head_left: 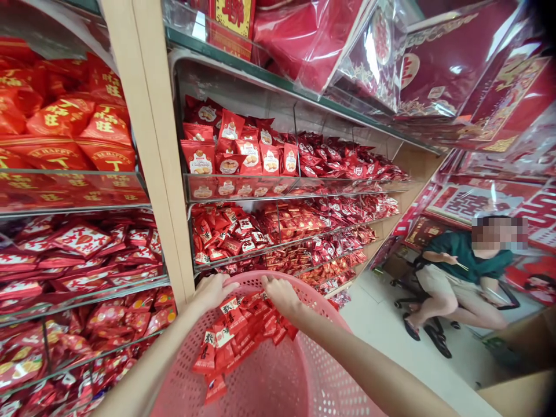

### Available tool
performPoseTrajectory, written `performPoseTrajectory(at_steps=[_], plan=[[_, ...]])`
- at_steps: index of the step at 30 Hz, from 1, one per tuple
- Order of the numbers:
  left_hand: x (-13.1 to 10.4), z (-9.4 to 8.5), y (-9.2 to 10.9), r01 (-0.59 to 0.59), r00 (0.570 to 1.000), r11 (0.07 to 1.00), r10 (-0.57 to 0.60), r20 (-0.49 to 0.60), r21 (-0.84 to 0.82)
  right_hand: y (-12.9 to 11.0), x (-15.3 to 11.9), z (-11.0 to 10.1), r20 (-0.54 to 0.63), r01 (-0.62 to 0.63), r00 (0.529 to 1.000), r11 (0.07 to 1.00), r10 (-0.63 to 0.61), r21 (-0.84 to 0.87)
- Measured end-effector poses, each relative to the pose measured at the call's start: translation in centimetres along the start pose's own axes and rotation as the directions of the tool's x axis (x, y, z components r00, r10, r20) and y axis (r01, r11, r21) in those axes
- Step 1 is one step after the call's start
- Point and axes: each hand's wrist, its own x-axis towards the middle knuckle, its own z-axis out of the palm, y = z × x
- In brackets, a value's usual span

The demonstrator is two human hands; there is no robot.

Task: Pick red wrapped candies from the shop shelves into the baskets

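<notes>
A pink perforated plastic basket point(324, 315) stands tilted below me, close against the shelves. Inside it, along the far side, lie several small red candy packets point(243, 333) with white patches and black lettering. My left hand point(212, 291) is closed over the far rim on the left, its thumb pointing right along the inside. On the same rim, further right, my right hand point(281, 294) is closed with its fingers curled; its fingertips are partly hidden. The basket's bottom shows bare pink plastic.
Beyond the basket, glass-fronted shelves point(299, 191) hold red wrapped sweets. A wooden post point(145, 133) divides them from more shelves of red packets point(82, 240) at left. Plastic-wrapped red goods point(438, 75) overhang at upper right. A seated person point(460, 260) is at right, near a cardboard box point(521, 388).
</notes>
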Motion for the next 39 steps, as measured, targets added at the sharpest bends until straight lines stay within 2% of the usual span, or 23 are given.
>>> performPoseTrajectory(at_steps=[4,7,9,11,13,14,16,20,22,25,27,29,31,34,36,39], plan=[[0.0,0.1,0.0,-0.006,1.000,1.000,0.006,0.000,-0.019,0.7,-0.3,-0.1,-0.057,-0.011,0.998,0.999,0.009,-0.033],[0.0,-0.1,0.1,0.002,1.000,1.000,-0.002,-0.006,-0.015,0.7,-0.4,-2.1,-0.157,-0.017,0.988,1.000,0.015,-0.007],[-0.1,-0.2,0.3,0.010,1.000,1.000,-0.010,0.002,-0.005,0.2,-0.1,-4.5,-0.307,-0.009,0.951,0.997,0.032,0.075],[-0.1,-0.3,0.4,0.020,1.000,1.000,-0.020,0.021,0.006,-0.9,0.8,-7.0,-0.451,0.027,0.891,0.983,0.057,0.179],[0.0,-0.3,0.4,0.029,0.999,0.999,-0.030,0.035,0.023,-2.3,2.6,-9.2,-0.519,0.071,0.851,0.964,0.075,0.257],[0.0,-0.2,0.4,0.029,0.999,0.999,-0.031,0.036,0.030,-3.0,3.7,-10.1,-0.524,0.086,0.848,0.953,0.083,0.289],[0.1,-0.1,0.3,0.023,0.999,0.999,-0.024,0.029,0.035,-4.5,6.2,-11.1,-0.472,0.077,0.875,0.928,0.113,0.365],[0.1,0.2,0.2,0.011,1.000,0.999,-0.012,0.012,0.032,-6.6,10.2,-11.3,-0.252,0.011,0.957,0.855,0.141,0.519],[0.0,0.2,0.2,0.019,1.000,0.999,-0.019,0.012,0.026,-7.0,11.2,-11.0,-0.213,-0.006,0.965,0.824,0.154,0.567],[0.0,0.3,0.1,0.033,0.999,0.999,-0.033,0.011,0.032,-6.7,11.7,-10.7,-0.235,-0.008,0.954,0.799,0.186,0.601],[0.1,0.4,0.1,0.022,1.000,0.999,-0.022,0.007,0.046,-6.0,11.3,-10.9,-0.296,0.040,0.936,0.777,0.191,0.628],[0.2,0.4,0.0,-0.002,1.000,0.999,0.002,0.012,0.051,-5.0,10.2,-11.2,-0.405,0.148,0.893,0.723,0.195,0.675],[0.3,0.3,0.0,-0.015,1.000,0.999,0.014,0.025,0.044,-4.1,8.5,-11.5,-0.503,0.284,0.842,0.629,0.197,0.723],[0.3,0.2,0.0,-0.007,1.000,0.999,0.006,0.021,0.047,-2.7,4.9,-11.4,-0.570,0.427,0.795,0.474,0.210,0.770],[0.3,0.1,0.0,-0.009,1.000,0.999,0.008,0.013,0.050,-1.7,2.2,-10.8,-0.565,0.458,0.791,0.385,0.235,0.801],[0.1,0.0,0.0,-0.018,1.000,0.999,0.018,0.011,0.029,-0.1,-0.8,-9.3,-0.508,0.444,0.817,0.265,0.273,0.856]])
